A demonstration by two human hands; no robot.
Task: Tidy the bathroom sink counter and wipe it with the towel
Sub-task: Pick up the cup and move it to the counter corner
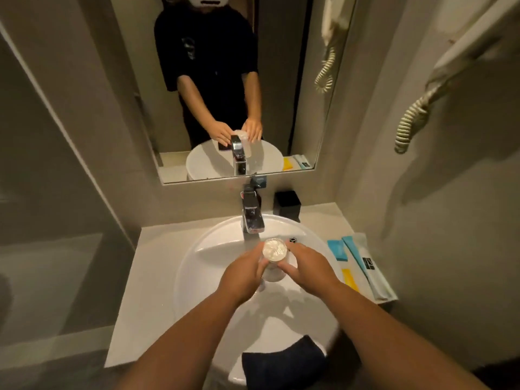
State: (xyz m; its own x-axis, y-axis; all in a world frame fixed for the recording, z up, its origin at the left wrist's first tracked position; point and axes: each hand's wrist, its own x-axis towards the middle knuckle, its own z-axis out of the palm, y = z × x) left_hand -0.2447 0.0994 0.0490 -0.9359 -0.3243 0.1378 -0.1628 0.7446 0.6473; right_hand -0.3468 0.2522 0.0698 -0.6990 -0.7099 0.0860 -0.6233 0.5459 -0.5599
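Both hands [244,273] hold glass [273,258] over sink [197,266].

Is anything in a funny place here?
Yes. A dark towel is draped over the near rim of the sink, not on a rail. Both hands hold a clear glass above the bowl.

A clear glass tumbler [273,258] is gleaming over the glossy white ceramic basin [213,249], beside a mirror-bright chrome faucet [252,213], while a dark terry towel [284,364] is looking soft and matt.
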